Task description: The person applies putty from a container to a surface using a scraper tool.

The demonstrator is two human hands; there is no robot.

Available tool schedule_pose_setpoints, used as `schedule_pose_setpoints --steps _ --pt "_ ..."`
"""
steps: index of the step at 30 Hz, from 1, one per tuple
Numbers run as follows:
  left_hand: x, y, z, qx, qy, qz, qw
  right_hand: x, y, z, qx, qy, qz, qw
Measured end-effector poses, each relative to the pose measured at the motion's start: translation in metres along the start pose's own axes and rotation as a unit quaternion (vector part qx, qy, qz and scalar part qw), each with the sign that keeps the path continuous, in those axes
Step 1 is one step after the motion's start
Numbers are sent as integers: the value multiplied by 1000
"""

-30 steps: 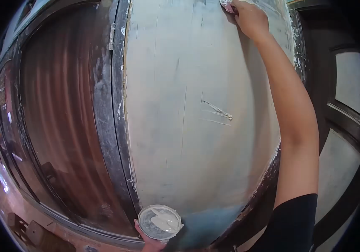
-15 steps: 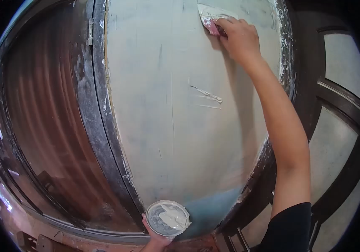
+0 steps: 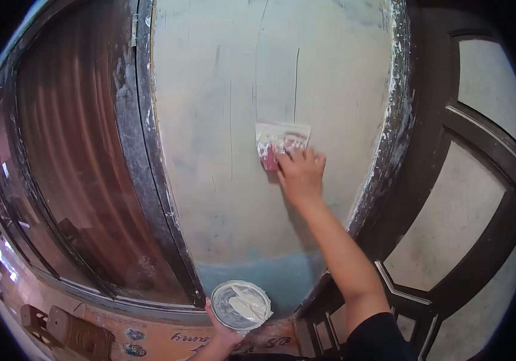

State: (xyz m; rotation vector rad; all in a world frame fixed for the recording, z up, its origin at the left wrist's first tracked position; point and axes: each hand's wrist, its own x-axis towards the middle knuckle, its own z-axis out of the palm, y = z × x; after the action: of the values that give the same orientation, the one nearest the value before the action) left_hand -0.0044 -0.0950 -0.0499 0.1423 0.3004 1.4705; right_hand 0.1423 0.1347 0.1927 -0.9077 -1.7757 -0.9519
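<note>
My right hand (image 3: 304,175) grips a putty knife (image 3: 283,137) with a wide pale blade and a reddish, putty-smeared grip. The blade lies against the pale wall panel (image 3: 204,150), around its middle. Thin vertical lines run up the panel above the blade. Low in the view, my left hand (image 3: 225,330) holds a round bowl (image 3: 217,314) from below and the side. White putty (image 3: 249,304) lies inside the bowl, smeared over its base and rim. The lower part of the panel is blue.
Left of the panel stands a dark frame (image 3: 141,138) beside glass with a brown curtain (image 3: 71,150) behind it. To the right is a dark door (image 3: 429,216) with pale panes. Brown plastic stools (image 3: 77,331) stand at lower left, near printed cardboard (image 3: 168,340).
My right hand has brought the putty knife down and slightly left, from the panel's top to its middle. The putty streak there no longer shows. My left hand still holds the bowl.
</note>
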Motion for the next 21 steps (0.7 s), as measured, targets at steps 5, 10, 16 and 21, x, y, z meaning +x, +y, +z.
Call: schedule_pose_setpoints --steps 5,10,16,21 --pt "-20 -13 -7 3 -10 20 1000 -99 -15 33 8 -32 11 999" --pt "-39 -19 -13 -22 -5 20 1000 -202 -38 66 47 -76 15 996" --pt "-52 -28 -17 -4 13 46 999 -280 -72 67 88 -129 27 987" --pt "-60 -29 -20 -2 16 71 997 -287 -73 47 138 -183 51 972"
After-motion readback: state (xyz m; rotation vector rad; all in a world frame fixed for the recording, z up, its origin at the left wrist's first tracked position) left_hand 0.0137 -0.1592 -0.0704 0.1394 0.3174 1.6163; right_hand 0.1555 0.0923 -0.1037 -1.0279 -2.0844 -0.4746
